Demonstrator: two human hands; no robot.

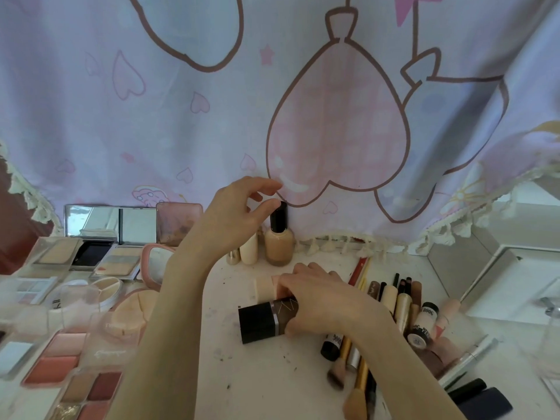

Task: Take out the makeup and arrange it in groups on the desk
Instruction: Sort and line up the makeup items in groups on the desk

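Note:
A beige foundation bottle (279,241) with a black cap stands upright at the back of the white desk (266,380), against the curtain. My left hand (239,213) hovers at its cap, fingers loosely curled, the thumb tip beside the cap top and nothing gripped. My right hand (318,298) grips a dark foundation bottle (266,321) with a square black cap, which lies on its side at the desk's middle. A cream tube (249,250) and a gold tube (233,257) stand left of the beige bottle. Pale sponges (263,287) lie behind the dark bottle.
Open powder and blush palettes (60,359), compacts (88,256) and a pink hand mirror (157,262) fill the left side. Pencils, tubes and small bottles (403,301) lie in a row on the right, with brushes (354,377) in front. A printed curtain (333,131) hangs behind.

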